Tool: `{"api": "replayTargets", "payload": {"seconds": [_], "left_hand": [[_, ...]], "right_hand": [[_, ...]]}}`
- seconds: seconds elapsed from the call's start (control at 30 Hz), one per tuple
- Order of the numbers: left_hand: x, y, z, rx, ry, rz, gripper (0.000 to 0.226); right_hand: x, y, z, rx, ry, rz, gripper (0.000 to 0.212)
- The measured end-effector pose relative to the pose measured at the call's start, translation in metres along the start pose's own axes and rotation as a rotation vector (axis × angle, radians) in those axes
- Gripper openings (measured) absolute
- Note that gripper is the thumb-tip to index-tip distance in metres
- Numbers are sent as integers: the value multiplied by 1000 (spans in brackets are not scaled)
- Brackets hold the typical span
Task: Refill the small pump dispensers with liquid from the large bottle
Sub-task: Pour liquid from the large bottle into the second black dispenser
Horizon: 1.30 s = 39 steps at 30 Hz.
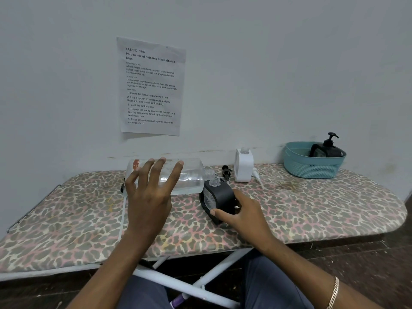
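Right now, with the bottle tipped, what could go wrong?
The large clear bottle lies nearly level in the left hand, its neck barely over the narrow mouth of the black dispenser: liquid may miss and soak the leopard-print cover. The right hand holds the dispenser tilted, so it may spill.

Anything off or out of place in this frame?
Yes: the wall sheet describes portioning mixed nuts, not refilling. Otherwise no spill shows; the black pump and white pump lie loose on the board beside the white dispenser, as expected mid-refill.
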State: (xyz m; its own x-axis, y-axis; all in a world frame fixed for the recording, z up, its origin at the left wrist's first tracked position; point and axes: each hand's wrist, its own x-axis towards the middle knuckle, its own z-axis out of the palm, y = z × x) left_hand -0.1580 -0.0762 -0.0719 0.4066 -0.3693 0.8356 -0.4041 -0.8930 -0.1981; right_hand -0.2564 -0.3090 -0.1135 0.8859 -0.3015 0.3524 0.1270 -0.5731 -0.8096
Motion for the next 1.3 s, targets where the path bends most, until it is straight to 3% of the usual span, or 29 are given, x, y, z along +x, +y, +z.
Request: {"api": "replayTargets", "payload": {"seconds": [1.3], "left_hand": [[1, -1, 0, 10, -4, 6, 91]], "right_hand": [[0, -2, 0, -10, 14, 2, 51]]}}
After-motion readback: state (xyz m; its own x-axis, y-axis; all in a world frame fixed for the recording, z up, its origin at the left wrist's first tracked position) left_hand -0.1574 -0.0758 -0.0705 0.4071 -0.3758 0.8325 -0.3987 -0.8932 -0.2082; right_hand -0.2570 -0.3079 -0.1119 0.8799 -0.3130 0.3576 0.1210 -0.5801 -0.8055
